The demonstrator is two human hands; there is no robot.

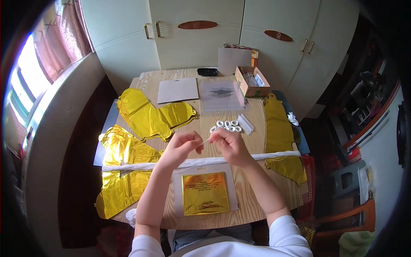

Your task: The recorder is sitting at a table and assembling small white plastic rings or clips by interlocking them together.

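My left hand (pixel 184 145) and my right hand (pixel 230 146) are raised over the middle of the table, fingers closed in a pinch. Between them stretches a short, thin white strand (pixel 206 141), its ends hidden in my fingers. Below the hands a long bundle of white strands (pixel 201 163) lies across the table from side to side. Nearest me is a folded gold foil packet (pixel 205 195) with dark print, lying on a pale card (pixel 233 201). Just beyond my right hand sit several small white rolls (pixel 227 124) and a stack of thin white sticks (pixel 245 123).
Gold foil balloons lie flat at the left (pixel 141 113), front left (pixel 124 188) and right (pixel 278 124) of the wooden table (pixel 252 210). Toward the back are a grey card (pixel 177 91), a clear plastic bag (pixel 221 96), a black tray (pixel 207 72) and an open cardboard box (pixel 252 88).
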